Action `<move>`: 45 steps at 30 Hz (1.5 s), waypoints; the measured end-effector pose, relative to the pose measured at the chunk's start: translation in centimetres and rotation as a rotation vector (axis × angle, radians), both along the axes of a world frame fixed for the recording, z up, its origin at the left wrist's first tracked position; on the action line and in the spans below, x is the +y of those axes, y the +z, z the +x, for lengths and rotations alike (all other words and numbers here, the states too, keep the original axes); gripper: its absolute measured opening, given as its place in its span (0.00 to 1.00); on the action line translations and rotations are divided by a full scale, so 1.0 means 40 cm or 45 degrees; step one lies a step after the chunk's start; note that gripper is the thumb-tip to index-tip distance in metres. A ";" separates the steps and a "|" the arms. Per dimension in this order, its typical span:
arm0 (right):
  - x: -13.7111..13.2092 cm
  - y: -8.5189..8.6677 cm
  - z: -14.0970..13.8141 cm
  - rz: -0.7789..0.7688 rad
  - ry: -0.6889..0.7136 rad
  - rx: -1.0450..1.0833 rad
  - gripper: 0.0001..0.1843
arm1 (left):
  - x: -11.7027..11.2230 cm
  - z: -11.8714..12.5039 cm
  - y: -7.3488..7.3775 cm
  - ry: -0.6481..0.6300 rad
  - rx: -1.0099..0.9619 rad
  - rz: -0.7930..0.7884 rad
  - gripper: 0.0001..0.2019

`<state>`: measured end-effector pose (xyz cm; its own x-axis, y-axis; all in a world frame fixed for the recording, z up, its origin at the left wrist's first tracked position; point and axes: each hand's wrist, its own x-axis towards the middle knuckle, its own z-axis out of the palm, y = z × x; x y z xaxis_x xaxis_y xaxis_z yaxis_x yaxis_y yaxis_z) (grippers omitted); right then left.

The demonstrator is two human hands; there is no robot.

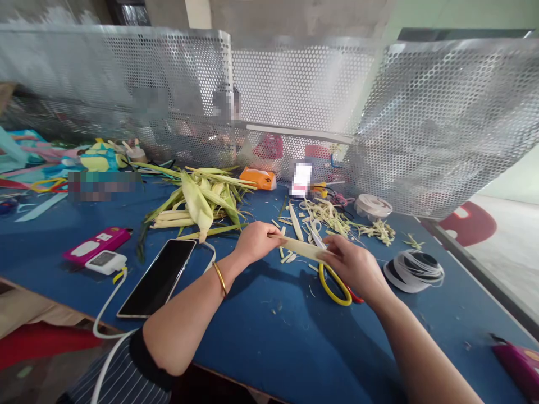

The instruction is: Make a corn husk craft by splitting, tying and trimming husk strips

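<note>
A pale leaf strip (300, 247) is stretched between both hands above the blue table (261, 336). My left hand (255, 241) is closed, pinching the strip's left end; a gold bangle circles that wrist. My right hand (354, 264) is closed on the strip's right end. Scissors (332, 280) with yellow and red handles show under that hand, the blades pointing away by the strip; I cannot tell whether the hand grips them.
A pile of green and pale leaves (197, 202) lies at the back left, leaf trimmings (337, 219) at the back centre. A black phone (158, 278) with a white cable, a pink device (96, 242), tape rolls (415, 270), an orange pack (257, 178). Perforated metal screens (320, 95) wall off the table.
</note>
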<state>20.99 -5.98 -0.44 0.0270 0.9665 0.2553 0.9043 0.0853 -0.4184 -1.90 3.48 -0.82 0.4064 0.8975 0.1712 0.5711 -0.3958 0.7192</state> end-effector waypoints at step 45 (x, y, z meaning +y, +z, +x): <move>0.015 -0.014 0.026 -0.308 0.151 0.218 0.20 | 0.002 0.029 -0.006 0.261 -0.958 -0.651 0.17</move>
